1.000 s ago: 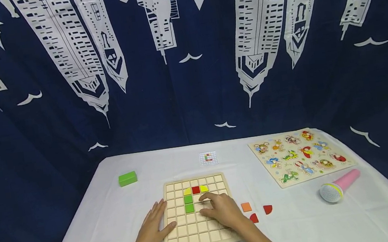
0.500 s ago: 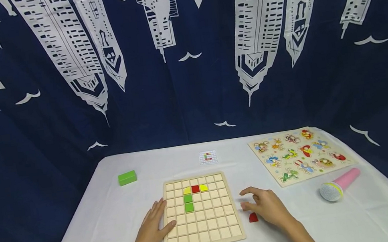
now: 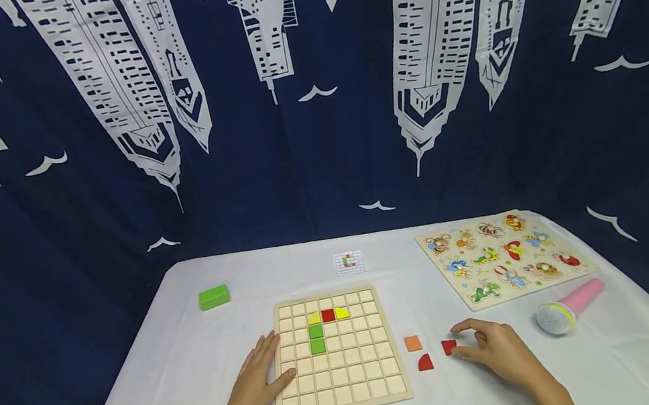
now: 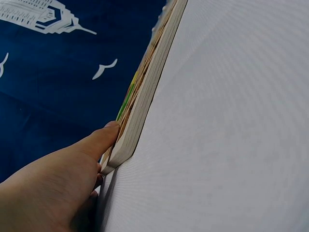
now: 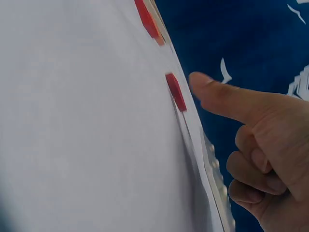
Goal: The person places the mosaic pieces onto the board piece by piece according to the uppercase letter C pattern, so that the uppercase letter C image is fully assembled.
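My left hand point(image 3: 254, 381) lies along the left edge of a wooden grid board point(image 3: 346, 382), fingers straight and thumb over its rim. In the left wrist view that thumb presses on the board's edge. Two green squares point(image 3: 316, 338), a red square point(image 3: 328, 315) and two yellow pieces point(image 3: 342, 312) sit in the grid's cells. My right hand point(image 3: 497, 351) is beside a curved red piece point(image 3: 449, 347), thumb and index finger spread near it. The right wrist view shows the red piece point(image 5: 175, 92) on the cloth, just apart from the thumb, other fingers curled.
Between board and right hand lie an orange square point(image 3: 413, 343) and a red quarter-round piece point(image 3: 425, 362). Behind the board is a small pattern card point(image 3: 349, 262). A green block point(image 3: 214, 298) stands left; an insect puzzle board point(image 3: 502, 262) and a pink microphone point(image 3: 570, 309) lie right.
My right hand has moved right, off the board and past the orange square, to the farther red piece. The left hand stays at the board's edge.
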Available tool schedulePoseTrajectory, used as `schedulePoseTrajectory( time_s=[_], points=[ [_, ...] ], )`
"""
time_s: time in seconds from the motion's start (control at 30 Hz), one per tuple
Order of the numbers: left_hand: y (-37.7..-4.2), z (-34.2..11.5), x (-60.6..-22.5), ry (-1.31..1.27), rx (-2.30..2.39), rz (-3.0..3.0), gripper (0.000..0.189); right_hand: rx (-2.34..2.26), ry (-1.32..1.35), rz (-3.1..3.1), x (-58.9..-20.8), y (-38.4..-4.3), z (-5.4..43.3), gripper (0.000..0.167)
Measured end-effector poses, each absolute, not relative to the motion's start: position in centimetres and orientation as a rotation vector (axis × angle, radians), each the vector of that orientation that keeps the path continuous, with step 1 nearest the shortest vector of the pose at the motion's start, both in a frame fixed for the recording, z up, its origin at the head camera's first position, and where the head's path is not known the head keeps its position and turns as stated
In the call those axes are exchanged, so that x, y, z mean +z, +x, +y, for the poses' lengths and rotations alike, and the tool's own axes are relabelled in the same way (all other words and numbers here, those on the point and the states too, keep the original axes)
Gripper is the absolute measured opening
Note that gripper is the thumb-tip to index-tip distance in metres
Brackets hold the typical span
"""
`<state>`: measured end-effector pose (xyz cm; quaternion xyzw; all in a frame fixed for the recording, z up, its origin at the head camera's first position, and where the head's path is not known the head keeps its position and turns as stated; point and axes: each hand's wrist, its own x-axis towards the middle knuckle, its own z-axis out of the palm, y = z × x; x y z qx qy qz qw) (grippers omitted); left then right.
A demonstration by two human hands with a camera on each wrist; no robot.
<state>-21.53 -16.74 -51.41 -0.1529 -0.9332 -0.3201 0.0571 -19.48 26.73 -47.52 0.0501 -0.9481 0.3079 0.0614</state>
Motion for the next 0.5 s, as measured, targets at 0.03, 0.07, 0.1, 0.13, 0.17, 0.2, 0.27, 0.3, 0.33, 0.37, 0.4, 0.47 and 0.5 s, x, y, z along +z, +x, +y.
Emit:
schedulePoseTrajectory(
  time_s=[0.03,0.07,0.1,0.13,0.17,0.2,0.27,0.3,0.33,0.37,0.4,0.47,0.5],
  points=[
    [-21.5,-16.7,-51.4,-0.463,-0.968,-2.831,0.078,0.926,0.152,-2.873,-47.6,-19.5,27.0,0.031],
    [-21.5,-16.7,-51.4,-0.462,-0.965,-2.832,0.078,0.923,0.157,-2.875,-47.8,-19.5,27.3,0.030],
    [-21.5,-16.8,-51.4,-0.461,-0.964,-2.831,0.078,0.926,0.164,-2.875,-47.9,-19.5,27.5,0.030],
    [-21.5,-16.8,-51.3,-0.461,-0.964,-2.830,0.078,0.925,0.172,-2.877,-48.0,-19.6,27.6,0.029],
    [-21.6,-16.8,-51.3,-0.460,-0.965,-2.828,0.077,0.926,0.179,-2.877,-48.1,-19.6,27.6,0.029],
    [-21.6,-16.8,-51.3,-0.460,-0.966,-2.827,0.077,0.929,0.185,-2.877,-48.3,-19.7,27.6,0.029],
    [-21.6,-16.8,-51.3,-0.459,-0.971,-2.826,0.078,0.927,0.193,-2.880,-48.5,-19.8,27.5,0.029],
    [-21.6,-16.8,-51.3,-0.458,-0.973,-2.825,0.078,0.925,0.194,-2.879,-48.6,-19.9,27.4,0.029],
    [-21.6,-16.8,-51.3,-0.457,-0.974,-2.825,0.078,0.921,0.191,-2.878,-48.7,-19.9,27.2,0.029],
    [-21.6,-16.8,-51.3,-0.457,-0.974,-2.825,0.078,0.921,0.187,-2.873,-48.8,-20.0,27.1,0.030],
    [-21.6,-16.8,-51.4,-0.458,-0.977,-2.825,0.078,0.923,0.182,-2.868,-48.9,-20.0,27.0,0.030],
    [-21.6,-16.7,-51.4,-0.460,-0.982,-2.824,0.078,0.930,0.176,-2.859,-49.0,-20.0,26.8,0.031],
    [-21.5,-16.7,-51.4,-0.462,-0.985,-2.823,0.078,0.936,0.179,-2.855,-49.1,-20.1,26.6,0.031]
  ],
)
